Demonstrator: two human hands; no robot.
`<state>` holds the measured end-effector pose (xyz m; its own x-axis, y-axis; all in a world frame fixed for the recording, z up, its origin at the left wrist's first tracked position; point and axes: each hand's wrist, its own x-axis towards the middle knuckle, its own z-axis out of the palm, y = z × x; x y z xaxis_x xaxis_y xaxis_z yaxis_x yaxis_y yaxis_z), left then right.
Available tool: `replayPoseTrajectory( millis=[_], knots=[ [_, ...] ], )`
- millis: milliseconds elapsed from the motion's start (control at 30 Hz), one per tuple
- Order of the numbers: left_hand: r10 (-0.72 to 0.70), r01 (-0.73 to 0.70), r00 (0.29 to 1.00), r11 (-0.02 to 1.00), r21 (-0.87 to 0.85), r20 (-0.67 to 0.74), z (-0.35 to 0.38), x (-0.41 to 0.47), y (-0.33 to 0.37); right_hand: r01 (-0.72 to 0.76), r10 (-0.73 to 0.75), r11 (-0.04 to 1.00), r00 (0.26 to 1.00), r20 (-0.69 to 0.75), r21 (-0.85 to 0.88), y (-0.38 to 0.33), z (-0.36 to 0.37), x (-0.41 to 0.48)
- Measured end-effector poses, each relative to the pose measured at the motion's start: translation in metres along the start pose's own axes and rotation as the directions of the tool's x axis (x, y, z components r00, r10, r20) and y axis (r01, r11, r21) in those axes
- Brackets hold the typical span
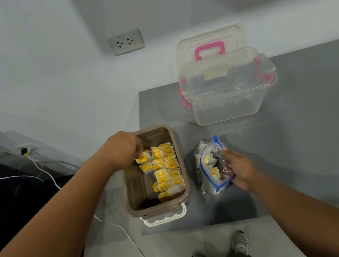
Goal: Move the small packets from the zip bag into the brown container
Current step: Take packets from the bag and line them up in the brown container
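Note:
A brown container (133, 190) stands open on the grey table, its right half lined with several small yellow-and-white packets (165, 168). My left hand (123, 150) hovers over the container's far left part and pinches one packet (143, 158). To the right lies a clear zip bag (209, 166) with a blue seal, with more packets inside. My right hand (240, 169) grips the bag's open edge, fingers reaching into its mouth.
A clear plastic box (229, 96) with pink latches stands at the back of the table, its lid (210, 43) with a pink handle leaning against the wall behind it. White cables (44, 172) trail off the table's left side. My shoes show below the front edge.

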<state>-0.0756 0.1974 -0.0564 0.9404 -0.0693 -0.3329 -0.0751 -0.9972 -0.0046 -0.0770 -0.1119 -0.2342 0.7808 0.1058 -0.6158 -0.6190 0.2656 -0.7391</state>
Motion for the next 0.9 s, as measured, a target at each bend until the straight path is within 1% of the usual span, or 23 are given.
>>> replayPoseTrajectory(
  millis=[100, 200, 300, 367, 467, 567, 700, 900],
  knots=[
    [0.059, -0.069, 0.992, 0.993, 0.093, 0.110, 0.004, 0.008, 0.001, 0.015, -0.015, 1.000, 1.000, 0.004, 0.006, 0.002, -0.001, 0.000],
    [0.094, -0.126, 0.978, 0.978, 0.165, 0.185, 0.013, 0.018, 0.004, 0.024, -0.024, 1.000, 1.000, 0.002, 0.015, 0.003, 0.000, 0.000],
    [0.082, -0.140, 0.963, 0.967, 0.214, 0.257, 0.027, 0.028, 0.007, 0.040, -0.040, 0.999, 0.999, -0.026, 0.029, 0.003, 0.002, 0.001],
    [0.061, -0.136, 0.958, 0.957, 0.257, 0.280, 0.038, 0.034, 0.007, 0.042, -0.041, 0.999, 0.998, -0.038, 0.029, 0.004, 0.002, 0.002],
    [0.049, -0.147, 0.960, 0.926, 0.348, 0.276, 0.051, 0.041, 0.010, 0.049, -0.047, 0.998, 0.998, -0.051, 0.042, 0.004, 0.001, 0.003],
    [0.031, -0.136, 0.970, 0.892, 0.431, 0.241, 0.058, 0.044, 0.014, 0.062, -0.060, 0.997, 0.997, -0.051, 0.039, 0.007, 0.001, 0.005],
    [0.064, -0.156, 0.982, 0.802, 0.577, 0.178, 0.067, 0.046, 0.014, 0.051, -0.049, 0.998, 0.998, -0.047, 0.038, 0.007, 0.000, 0.006],
    [0.054, -0.125, 0.989, 0.792, 0.598, 0.135, 0.062, 0.045, 0.019, 0.040, -0.036, 0.998, 0.996, -0.077, 0.049, 0.005, 0.002, 0.001]
  ],
)
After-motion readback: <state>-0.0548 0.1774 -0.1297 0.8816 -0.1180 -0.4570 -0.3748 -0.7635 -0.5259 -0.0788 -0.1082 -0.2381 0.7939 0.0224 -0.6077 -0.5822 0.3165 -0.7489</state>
